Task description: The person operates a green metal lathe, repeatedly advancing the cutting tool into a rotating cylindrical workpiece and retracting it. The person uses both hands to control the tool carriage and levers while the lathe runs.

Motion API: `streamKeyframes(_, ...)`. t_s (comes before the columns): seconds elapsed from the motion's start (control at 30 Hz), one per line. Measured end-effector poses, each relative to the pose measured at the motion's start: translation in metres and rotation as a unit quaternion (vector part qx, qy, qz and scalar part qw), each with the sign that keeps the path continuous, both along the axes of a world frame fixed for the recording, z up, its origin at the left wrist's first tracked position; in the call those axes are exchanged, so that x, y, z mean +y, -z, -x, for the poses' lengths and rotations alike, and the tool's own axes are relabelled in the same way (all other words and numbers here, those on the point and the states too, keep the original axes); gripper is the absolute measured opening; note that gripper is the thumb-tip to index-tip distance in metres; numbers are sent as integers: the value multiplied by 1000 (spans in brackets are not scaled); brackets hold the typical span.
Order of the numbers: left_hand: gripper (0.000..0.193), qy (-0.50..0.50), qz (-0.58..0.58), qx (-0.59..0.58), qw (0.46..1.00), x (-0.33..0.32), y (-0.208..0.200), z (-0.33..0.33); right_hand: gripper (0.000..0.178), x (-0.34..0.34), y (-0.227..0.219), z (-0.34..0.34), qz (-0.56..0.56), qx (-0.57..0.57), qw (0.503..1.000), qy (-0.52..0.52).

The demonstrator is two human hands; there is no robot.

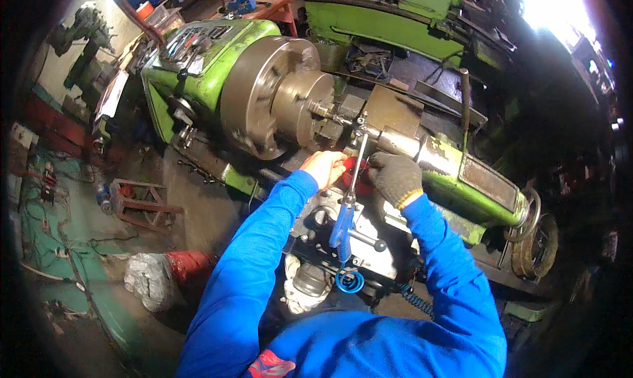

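My bare left hand (324, 168) has its fingertips closed at the left edge of a small red object (353, 170), whose kind I cannot make out. From the other side my right hand (395, 178), in a dark grey knitted glove, curls its fingers by the same object; what they grip is hidden. Between my hands a blue air blow gun (343, 230) with a long metal nozzle rests upright over the lathe carriage (376, 246). Just beyond is the lathe chuck (254, 94), its surface smeared, with a round metal workpiece (303, 108) in front of it.
The green tailstock (471, 187) with its handwheel (527, 216) lies to the right. A green headstock (204, 68) stands at left, with tools on top. Another green machine (389, 25) is behind. A coiled blue hose (349, 281) hangs near my body; cables cross the floor at left.
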State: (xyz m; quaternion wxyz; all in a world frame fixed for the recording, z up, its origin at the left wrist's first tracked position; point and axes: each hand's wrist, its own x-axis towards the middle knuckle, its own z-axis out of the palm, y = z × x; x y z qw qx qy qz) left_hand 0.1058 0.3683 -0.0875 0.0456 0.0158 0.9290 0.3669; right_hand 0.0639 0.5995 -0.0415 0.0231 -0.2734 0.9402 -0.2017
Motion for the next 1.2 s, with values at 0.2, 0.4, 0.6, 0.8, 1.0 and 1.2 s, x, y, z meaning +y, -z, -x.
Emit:
streamKeyframes(0.2, 34, -4, -53, -34, 998, 0, 24, 9, 17, 7, 45, -21, 233, -16, 967, 104)
streamKeyframes(0.4, 24, -186, -509, -230, 808, -6, 55, 30, 10, 10, 68, -30, 184, 140, 972, 49)
streamKeyframes(0.6, 23, -156, -512, -247, 808, -18, 66, 36, 9, 10, 81, -34, 610, -411, 643, 214)
streamKeyframes(0.8, 26, 7, -60, 32, 998, 0, 52, 14, 19, -4, 33, -50, 518, -305, 747, 283)
streamKeyframes(1.0, 43, 13, -62, -13, 998, -6, 53, 21, 25, 2, 75, -31, 375, -122, 896, 206)
streamKeyframes(1.2, 39, -139, -299, 55, 943, -60, 87, -36, 21, 56, 22, -49, 567, -125, 778, 240)
